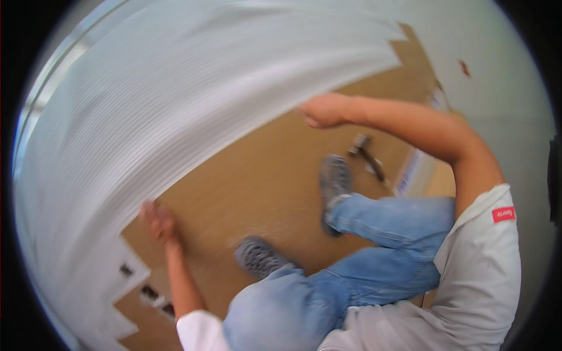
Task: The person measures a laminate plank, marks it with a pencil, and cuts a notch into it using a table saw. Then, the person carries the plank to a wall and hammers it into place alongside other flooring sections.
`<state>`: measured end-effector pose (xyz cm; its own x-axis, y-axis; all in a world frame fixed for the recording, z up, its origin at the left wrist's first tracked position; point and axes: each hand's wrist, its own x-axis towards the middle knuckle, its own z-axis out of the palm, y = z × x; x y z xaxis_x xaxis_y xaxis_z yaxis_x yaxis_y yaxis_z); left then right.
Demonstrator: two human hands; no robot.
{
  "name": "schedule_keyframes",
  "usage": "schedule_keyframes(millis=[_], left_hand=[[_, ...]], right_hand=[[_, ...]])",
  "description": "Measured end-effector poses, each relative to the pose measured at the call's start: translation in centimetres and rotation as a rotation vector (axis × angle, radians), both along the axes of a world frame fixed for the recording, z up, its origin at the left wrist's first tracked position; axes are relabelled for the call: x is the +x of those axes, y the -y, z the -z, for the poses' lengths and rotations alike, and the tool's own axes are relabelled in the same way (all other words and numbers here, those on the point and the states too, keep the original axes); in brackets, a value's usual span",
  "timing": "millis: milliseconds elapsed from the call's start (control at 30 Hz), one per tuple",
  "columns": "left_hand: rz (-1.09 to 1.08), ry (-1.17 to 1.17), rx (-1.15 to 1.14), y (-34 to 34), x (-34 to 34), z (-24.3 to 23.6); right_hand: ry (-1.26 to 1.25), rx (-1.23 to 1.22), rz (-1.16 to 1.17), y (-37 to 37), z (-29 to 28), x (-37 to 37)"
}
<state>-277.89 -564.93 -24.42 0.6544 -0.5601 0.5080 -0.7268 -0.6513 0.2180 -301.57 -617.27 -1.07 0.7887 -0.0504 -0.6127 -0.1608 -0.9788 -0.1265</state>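
My left hand (159, 223) reaches to the far edge of the brown wood-look floor planks (228, 187), where they meet a white ribbed sheet (175, 99). Motion smears its fingers, so their grip does not show clearly. At the same edge, farther right, my right hand (325, 111) is closed, its knuckles beside the sheet; anything inside it is hidden. Beyond both hands the sheet spreads in soft ripples. A hammer (367, 157) with a dark handle lies on the planks, nearer than my right hand and beside my shoe.
My grey shoes (260, 257) rest on the planks. Small dark pieces (150, 292) lie by the stepped plank ends at lower left. A white strip with blue print (410, 172) is at right, near a pale wall (497, 88). A reddish scrap (464, 68) is farther off.
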Motion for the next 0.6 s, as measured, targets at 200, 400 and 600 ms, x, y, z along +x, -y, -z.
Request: schedule_keyframes(millis=[200, 400, 600], left_hand=[[0.005, -0.175, 0.147, 2.6, -3.3, -4.1], [0.085, -0.122, 0.325, 0.3, -2.4, -3.1], [0.072, -0.144, 0.509, 0.4, -0.5, -5.6]], right_hand=[[0.328, -0.092, 0.690, 2.1, -3.8, -23.8], [0.128, -0.234, 1.433, -16.3, 9.4, -44.7], [0.238, -0.441, 1.866, -26.6, 12.9, -42.8]])
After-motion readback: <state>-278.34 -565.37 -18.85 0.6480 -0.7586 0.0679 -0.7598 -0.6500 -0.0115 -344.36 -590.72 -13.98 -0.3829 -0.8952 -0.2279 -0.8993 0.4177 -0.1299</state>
